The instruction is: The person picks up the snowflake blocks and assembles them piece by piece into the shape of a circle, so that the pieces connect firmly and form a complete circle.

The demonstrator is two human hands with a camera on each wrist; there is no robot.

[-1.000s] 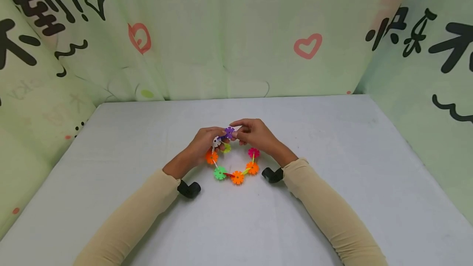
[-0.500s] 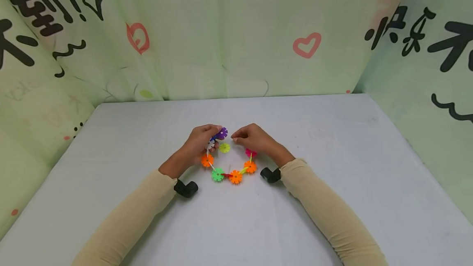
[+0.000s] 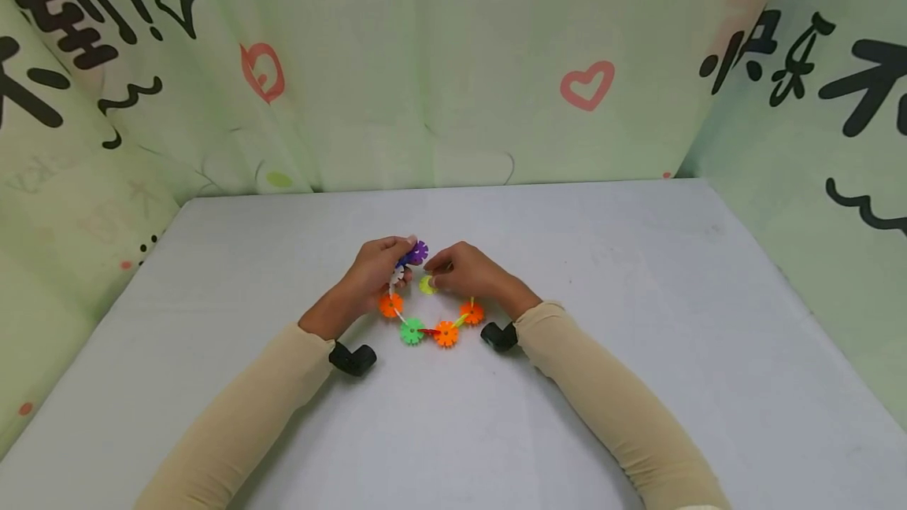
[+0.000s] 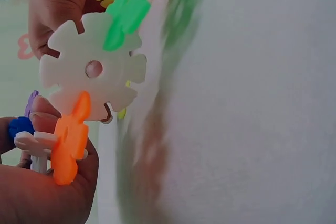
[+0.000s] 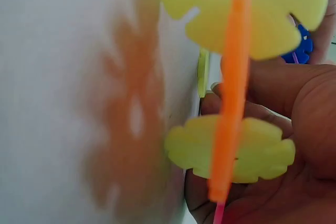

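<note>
In the head view, my left hand grips the upper-left end of a chain of interlocking plastic snowflake discs. A purple disc and a blue one protrude from its fingertips. Along the chain come white, an orange disc, a green disc and more orange ones. My right hand is lowered over the chain's other end, hiding the pink disc. Its curved fingertips touch a separate yellow disc, seen edge-on in the right wrist view; no firm hold shows.
A white cloth-covered table lies under the hands. Behind and beside it hang pale green curtains with hearts and black lettering. Each wrist wears a black camera mount.
My right hand has left the purple disc and come down to the separate yellow disc. The left hand has drawn the chain slightly left.
</note>
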